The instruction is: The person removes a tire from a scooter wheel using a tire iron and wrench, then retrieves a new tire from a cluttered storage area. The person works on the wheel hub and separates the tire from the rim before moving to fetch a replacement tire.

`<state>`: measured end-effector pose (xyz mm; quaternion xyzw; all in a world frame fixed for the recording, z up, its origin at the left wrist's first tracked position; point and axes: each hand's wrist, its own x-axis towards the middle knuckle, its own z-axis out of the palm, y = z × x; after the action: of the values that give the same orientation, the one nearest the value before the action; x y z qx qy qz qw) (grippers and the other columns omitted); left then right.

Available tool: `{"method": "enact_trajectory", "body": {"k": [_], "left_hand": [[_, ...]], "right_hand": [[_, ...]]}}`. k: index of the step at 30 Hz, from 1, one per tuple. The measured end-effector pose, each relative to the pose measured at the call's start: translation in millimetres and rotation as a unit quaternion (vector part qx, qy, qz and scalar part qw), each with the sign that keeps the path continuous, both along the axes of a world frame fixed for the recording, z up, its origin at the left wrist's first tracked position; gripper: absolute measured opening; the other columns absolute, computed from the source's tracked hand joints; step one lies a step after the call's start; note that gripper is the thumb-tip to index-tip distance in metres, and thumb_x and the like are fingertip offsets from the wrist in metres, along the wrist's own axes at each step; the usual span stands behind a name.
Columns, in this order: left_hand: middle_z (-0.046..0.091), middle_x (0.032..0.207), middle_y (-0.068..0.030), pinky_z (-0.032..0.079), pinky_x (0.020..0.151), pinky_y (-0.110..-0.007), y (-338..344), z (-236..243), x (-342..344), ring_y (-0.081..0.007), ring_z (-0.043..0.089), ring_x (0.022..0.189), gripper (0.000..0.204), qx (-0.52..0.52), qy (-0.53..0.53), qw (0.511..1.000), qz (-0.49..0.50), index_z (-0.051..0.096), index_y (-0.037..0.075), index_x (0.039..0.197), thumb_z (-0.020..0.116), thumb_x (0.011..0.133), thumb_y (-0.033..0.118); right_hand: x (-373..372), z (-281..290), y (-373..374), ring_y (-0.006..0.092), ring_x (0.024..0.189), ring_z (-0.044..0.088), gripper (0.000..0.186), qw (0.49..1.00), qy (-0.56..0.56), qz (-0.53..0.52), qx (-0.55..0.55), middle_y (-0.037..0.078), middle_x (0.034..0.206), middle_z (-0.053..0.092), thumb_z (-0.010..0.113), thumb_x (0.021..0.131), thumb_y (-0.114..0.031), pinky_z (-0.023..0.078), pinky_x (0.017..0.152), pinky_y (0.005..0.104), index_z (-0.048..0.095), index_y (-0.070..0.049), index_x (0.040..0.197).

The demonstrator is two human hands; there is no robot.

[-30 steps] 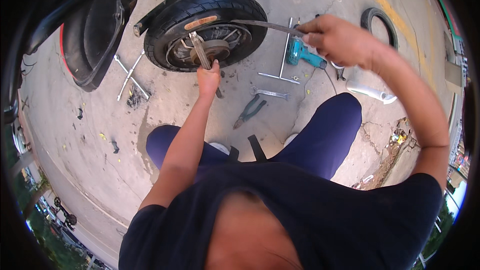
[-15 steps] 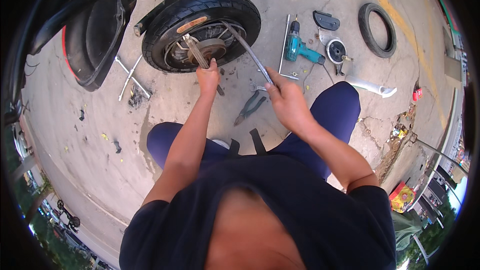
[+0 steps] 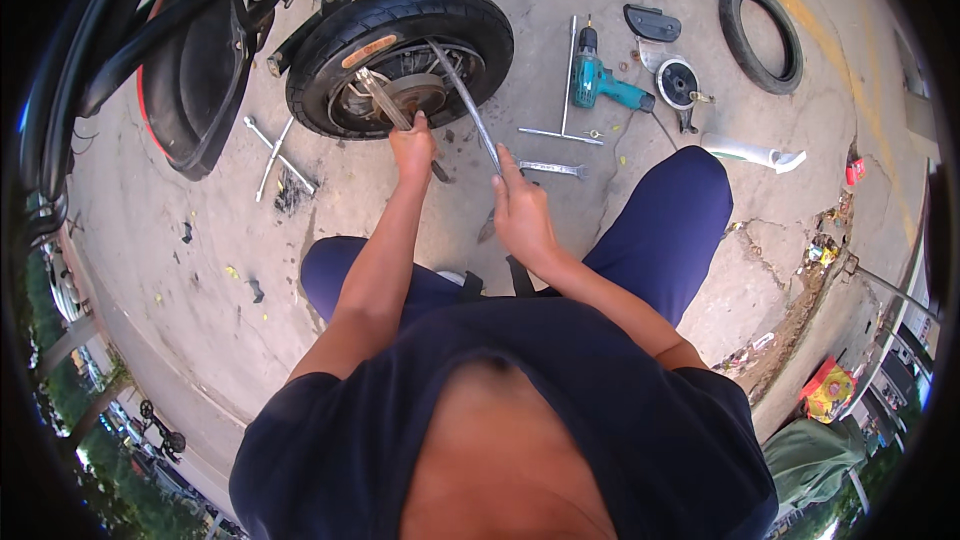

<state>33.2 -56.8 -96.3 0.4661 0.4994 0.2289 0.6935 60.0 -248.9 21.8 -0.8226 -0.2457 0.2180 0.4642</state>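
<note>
A black tyre (image 3: 470, 12) on a wheel with a hub (image 3: 418, 93) lies tilted in front of me, next to the scooter frame. My left hand (image 3: 413, 152) is closed around a flat, worn tyre lever (image 3: 383, 100), whose far end rests at the rim and whose other end sticks out below my fist. In my right hand (image 3: 524, 218) is a longer silver tyre lever (image 3: 466, 103). Its far tip reaches the tyre's inner edge at the rim; whether it sits under the bead I cannot make out.
To the right lie a teal cordless drill (image 3: 610, 88), a T-shaped wrench (image 3: 567, 90), a spanner (image 3: 552, 169), a brake drum part (image 3: 680, 83) and a loose tyre (image 3: 762, 37). A cross wrench (image 3: 277, 162) is on the left. The black scooter frame (image 3: 120, 80) overhangs the upper left.
My right hand has swung left and slightly down with its lever, now covering most of the pliers. The left hand keeps its hold in nearly the same place.
</note>
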Motion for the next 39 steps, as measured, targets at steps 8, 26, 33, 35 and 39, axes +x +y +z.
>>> {"method": "enact_trajectory", "body": {"k": [8,26,33,35,39], "left_hand": [[0.035,0.047,0.0027,0.022,0.031,-0.027,-3.1,4.9,2.3,-0.0085,0.032,0.033,0.027,0.011,0.006,1.000,0.025,0.041,0.009,0.068,0.056,0.090,0.014],[0.041,0.047,0.0011,0.024,0.032,-0.028,0.6,-5.4,4.4,-0.0095,0.035,0.032,0.023,0.059,0.038,0.997,0.017,0.046,0.007,0.069,0.057,0.089,0.015],[0.041,0.048,0.0018,0.024,0.032,-0.026,0.8,-0.1,-4.3,-0.0084,0.036,0.033,0.024,0.045,0.052,0.998,0.010,0.046,0.008,0.068,0.057,0.089,0.015],[0.041,0.047,0.0015,0.025,0.033,-0.028,1.9,-4.3,-7.0,-0.0093,0.036,0.034,0.025,0.053,0.049,0.997,0.000,0.046,0.008,0.067,0.057,0.089,0.015],[0.038,0.047,0.0018,0.024,0.032,-0.026,3.1,-2.2,-0.7,-0.0084,0.034,0.033,0.029,0.057,0.034,0.997,-0.025,0.042,0.010,0.065,0.056,0.090,0.016]], "right_hand": [[-19.0,-55.7,3.8,0.0414,0.067,0.059,0.046,0.992,-0.085,-0.020,0.092,0.027,0.078,0.058,0.049,0.091,-0.006,0.046,0.061,0.0436,0.039,0.000,0.135],[-28.4,-143.6,18.8,0.0425,0.072,0.062,0.050,0.991,-0.074,-0.053,0.099,0.027,0.084,0.061,0.050,0.090,-0.006,0.048,0.061,0.0460,0.035,-0.004,0.138],[-42.8,-175.7,50.8,0.0417,0.065,0.061,0.021,0.991,0.047,-0.075,0.101,0.024,0.069,0.060,0.050,0.090,-0.014,0.046,0.058,0.0470,0.052,0.001,0.106],[-45.7,-192.0,64.1,0.0424,0.065,0.060,0.018,0.988,0.066,-0.080,0.118,0.024,0.068,0.059,0.050,0.089,-0.015,0.046,0.058,0.0479,0.055,0.002,0.094],[-32.3,-219.1,98.7,0.0444,0.069,0.059,0.022,0.988,0.104,-0.057,0.099,0.027,0.073,0.060,0.050,0.087,-0.017,0.046,0.061,0.0500,0.058,0.003,0.081]]}}
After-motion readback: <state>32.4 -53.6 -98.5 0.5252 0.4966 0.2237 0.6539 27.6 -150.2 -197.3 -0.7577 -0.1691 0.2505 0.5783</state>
